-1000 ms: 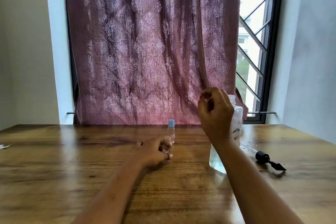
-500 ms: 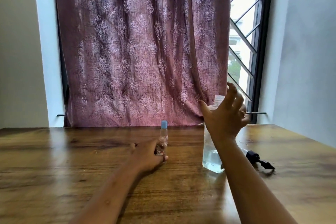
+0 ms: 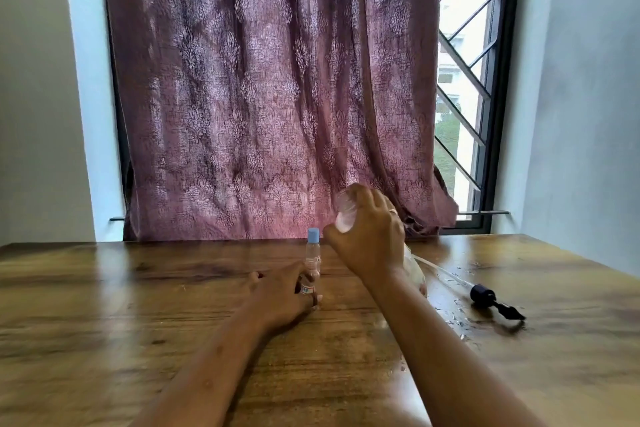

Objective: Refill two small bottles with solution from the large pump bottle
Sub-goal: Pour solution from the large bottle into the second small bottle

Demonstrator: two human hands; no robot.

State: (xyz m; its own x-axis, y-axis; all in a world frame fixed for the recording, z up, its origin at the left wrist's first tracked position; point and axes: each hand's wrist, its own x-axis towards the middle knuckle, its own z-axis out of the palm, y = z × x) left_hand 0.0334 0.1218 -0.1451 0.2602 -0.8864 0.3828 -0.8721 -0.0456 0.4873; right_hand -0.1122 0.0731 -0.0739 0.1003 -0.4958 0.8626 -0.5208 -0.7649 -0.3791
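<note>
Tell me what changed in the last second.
The right hand, open beside the large bottle half a second ago, now grips its upper part and has tipped it leftward. Unchanged: the left hand holds a small bottle on the table, the blue-capped bottle stands behind it, and the pump lies at right.

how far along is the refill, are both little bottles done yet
Done: the pump lies off on the table; the blue-capped small bottle stands aside, fill level unclear. In hand: the left grip holds the second small bottle while the right grip tilts the large bottle toward it. Left: pour, cap it.
</note>
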